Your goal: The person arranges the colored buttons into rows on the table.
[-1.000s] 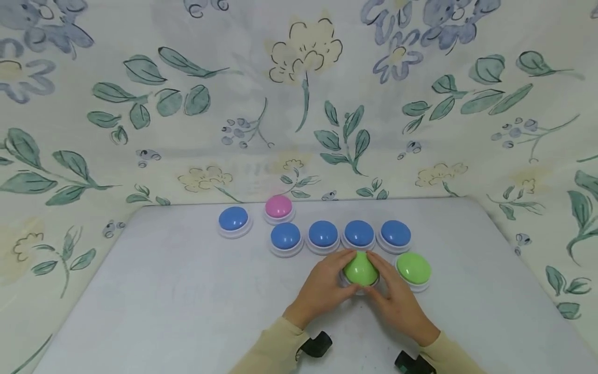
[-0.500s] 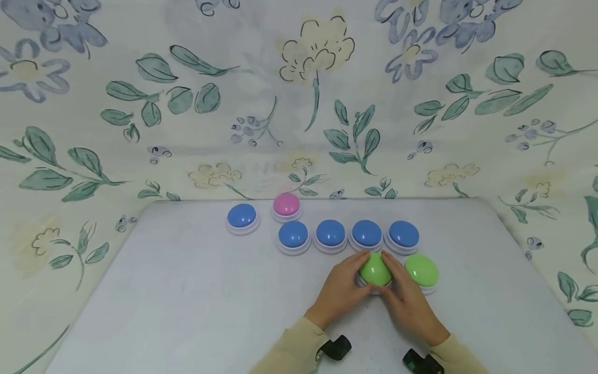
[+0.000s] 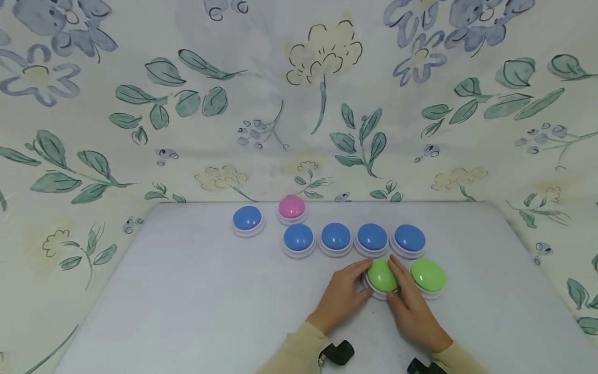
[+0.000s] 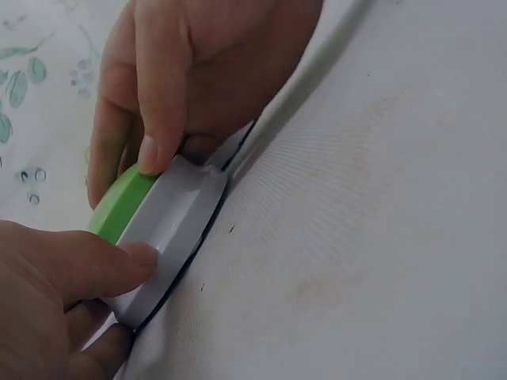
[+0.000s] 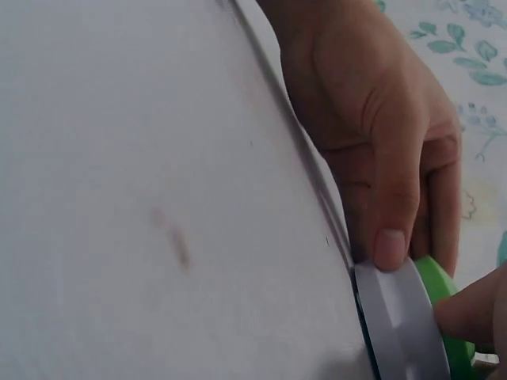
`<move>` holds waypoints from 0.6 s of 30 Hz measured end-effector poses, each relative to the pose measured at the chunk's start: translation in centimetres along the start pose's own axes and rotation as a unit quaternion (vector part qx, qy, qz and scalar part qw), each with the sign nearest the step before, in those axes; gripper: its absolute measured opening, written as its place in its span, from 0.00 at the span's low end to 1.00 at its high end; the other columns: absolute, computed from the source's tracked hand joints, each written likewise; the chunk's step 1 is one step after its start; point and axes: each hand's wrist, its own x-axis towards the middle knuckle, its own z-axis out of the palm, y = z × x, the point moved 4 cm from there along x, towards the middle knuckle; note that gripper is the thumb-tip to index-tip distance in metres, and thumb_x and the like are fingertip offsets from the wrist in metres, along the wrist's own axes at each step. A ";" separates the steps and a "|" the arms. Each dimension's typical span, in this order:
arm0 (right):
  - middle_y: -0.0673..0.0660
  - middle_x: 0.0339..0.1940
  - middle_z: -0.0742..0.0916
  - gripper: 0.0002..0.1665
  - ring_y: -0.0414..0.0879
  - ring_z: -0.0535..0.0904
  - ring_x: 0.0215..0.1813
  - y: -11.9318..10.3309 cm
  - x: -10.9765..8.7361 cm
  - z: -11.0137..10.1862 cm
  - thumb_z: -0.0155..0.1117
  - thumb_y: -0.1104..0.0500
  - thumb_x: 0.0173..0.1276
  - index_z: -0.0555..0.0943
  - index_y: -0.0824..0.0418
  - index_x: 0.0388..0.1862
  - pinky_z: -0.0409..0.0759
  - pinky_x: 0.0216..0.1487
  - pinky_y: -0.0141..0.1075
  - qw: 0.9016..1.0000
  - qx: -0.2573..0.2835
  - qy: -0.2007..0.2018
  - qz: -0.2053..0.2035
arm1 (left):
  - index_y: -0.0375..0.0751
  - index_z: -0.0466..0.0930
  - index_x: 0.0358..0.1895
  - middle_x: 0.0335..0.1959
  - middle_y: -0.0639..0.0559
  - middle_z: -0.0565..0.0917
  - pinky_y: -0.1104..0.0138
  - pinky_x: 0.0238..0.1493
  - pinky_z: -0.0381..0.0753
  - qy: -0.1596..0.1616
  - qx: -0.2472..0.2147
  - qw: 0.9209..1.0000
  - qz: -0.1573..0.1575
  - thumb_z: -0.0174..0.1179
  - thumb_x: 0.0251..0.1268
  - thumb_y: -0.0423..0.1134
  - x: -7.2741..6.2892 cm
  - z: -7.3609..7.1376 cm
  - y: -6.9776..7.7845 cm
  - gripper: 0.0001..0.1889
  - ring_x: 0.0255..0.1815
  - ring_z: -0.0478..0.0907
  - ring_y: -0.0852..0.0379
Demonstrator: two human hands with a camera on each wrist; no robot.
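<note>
A green push button (image 3: 383, 276) with a domed top and a white round base stands on the white table, in the front row. From its left side my left hand (image 3: 343, 296) grips the base between thumb and fingers. My right hand (image 3: 413, 306) holds the same button from the right, with its thumb at the near side of the base. Just past the right fingers sits a second green push button (image 3: 429, 275), its left edge partly covered. In the left wrist view the white base (image 4: 174, 214) lies between both hands' fingertips, low on the tabletop.
Behind the hands, blue push buttons stand in a row, among them one at the right end (image 3: 410, 238) and one at the left (image 3: 298, 237). A pink button (image 3: 291, 208) and another blue button (image 3: 247, 218) stand farther back left. Floral cloth (image 3: 252, 104) rises behind the table.
The head view has shifted, so everything sits farther right in it. Against the blue row, the gripped green button has moved slightly right, towards the other green one. The thumbs have parted a little.
</note>
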 end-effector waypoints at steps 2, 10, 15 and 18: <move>0.73 0.78 0.60 0.34 0.60 0.52 0.79 0.0 0.2 0.0 0.53 0.72 0.74 0.56 0.75 0.76 0.47 0.73 0.17 1.000 -0.001 0.004 -0.008 | 0.33 0.73 0.68 0.66 0.44 0.78 0.70 0.69 0.70 0.005 -0.014 1.000 -0.003 0.71 0.57 0.28 0.1 -0.1 -0.1 0.33 0.68 0.74 0.54; 0.73 0.74 0.67 0.37 0.35 0.53 0.77 -0.3 0.4 0.2 0.60 0.77 0.66 0.62 0.75 0.74 0.49 0.73 0.18 0.998 -0.020 0.057 -0.018 | 0.34 0.73 0.68 0.66 0.45 0.78 0.70 0.69 0.70 0.001 -0.019 1.000 -0.012 0.70 0.60 0.29 0.1 -0.4 -0.2 0.31 0.68 0.74 0.54; 0.72 0.73 0.68 0.37 0.40 0.56 0.76 -0.1 0.5 0.1 0.61 0.77 0.66 0.63 0.73 0.74 0.51 0.72 0.17 0.998 -0.015 0.063 -0.010 | 0.34 0.73 0.68 0.65 0.44 0.78 0.70 0.68 0.71 0.011 -0.006 1.000 -0.007 0.70 0.60 0.30 0.0 -0.3 -0.2 0.31 0.67 0.75 0.55; 0.71 0.73 0.69 0.37 0.46 0.58 0.75 -0.1 0.4 0.1 0.61 0.76 0.67 0.63 0.71 0.74 0.52 0.72 0.17 0.998 -0.011 0.067 -0.002 | 0.34 0.74 0.67 0.64 0.44 0.79 0.70 0.68 0.71 0.017 -0.007 1.000 -0.007 0.70 0.60 0.30 0.0 -0.3 -0.3 0.30 0.66 0.76 0.55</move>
